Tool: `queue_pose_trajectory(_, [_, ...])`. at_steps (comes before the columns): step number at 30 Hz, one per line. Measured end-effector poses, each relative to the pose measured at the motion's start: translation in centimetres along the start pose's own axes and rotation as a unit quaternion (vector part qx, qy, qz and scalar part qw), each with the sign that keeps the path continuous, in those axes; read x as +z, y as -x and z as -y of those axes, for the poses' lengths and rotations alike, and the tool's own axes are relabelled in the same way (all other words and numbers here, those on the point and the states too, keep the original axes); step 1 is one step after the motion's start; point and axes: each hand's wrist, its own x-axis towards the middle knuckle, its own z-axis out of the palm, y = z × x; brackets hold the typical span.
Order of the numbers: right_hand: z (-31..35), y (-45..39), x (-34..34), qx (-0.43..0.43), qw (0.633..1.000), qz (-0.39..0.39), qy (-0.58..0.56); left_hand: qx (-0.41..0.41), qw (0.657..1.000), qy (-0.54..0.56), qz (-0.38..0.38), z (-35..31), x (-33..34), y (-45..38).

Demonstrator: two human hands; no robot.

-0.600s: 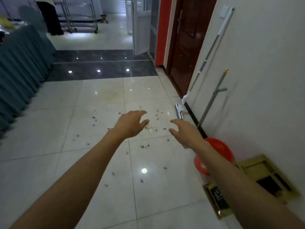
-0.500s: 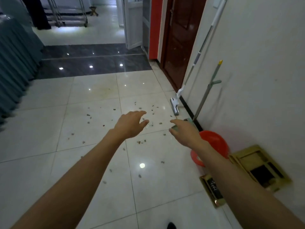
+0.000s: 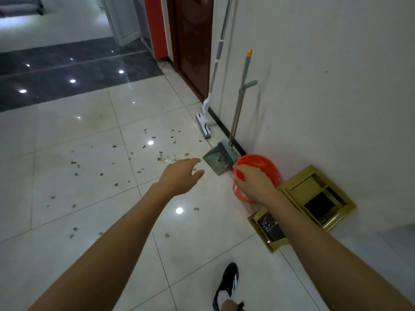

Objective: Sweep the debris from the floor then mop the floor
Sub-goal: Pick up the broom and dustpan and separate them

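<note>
Dustpan [image 3: 219, 158] lies just beyond right hand [image 3: 256, 184], against wall [image 3: 325, 86].

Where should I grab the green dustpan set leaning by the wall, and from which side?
Take the dustpan set's handle on the upright pole, just below the stubby side grip. It leans against the wall, so only the room side is open. The right hand is nearer, over the red basin; I'd reach up past it.

Tiled indoor hallway: glossy floor tiles [image 3: 67, 135], wooden door [image 3: 193, 41].
</note>
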Motion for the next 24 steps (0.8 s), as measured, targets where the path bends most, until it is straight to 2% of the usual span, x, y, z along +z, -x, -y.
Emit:
queue_pose_trajectory(11, [-11.5,-7.9,-5.1,0.029,0.999,0.000,-0.014,-0.026,0.999,0.023,0.021,-8.7,3.3,-10.9])
queue_pose_trajectory(17, [-14.1,-13.3,-6.1,0.028,0.999,-0.006,-0.018,-0.050,0.997,0.058,0.020,-9.7,3.6,-16.6])
queue_pose_trajectory(24, [-15.2,-21.6,-7.5,0.038,0.999,-0.016,-0.004,-0.050,0.994,0.095,0.017,-7.9,3.8,-26.0])
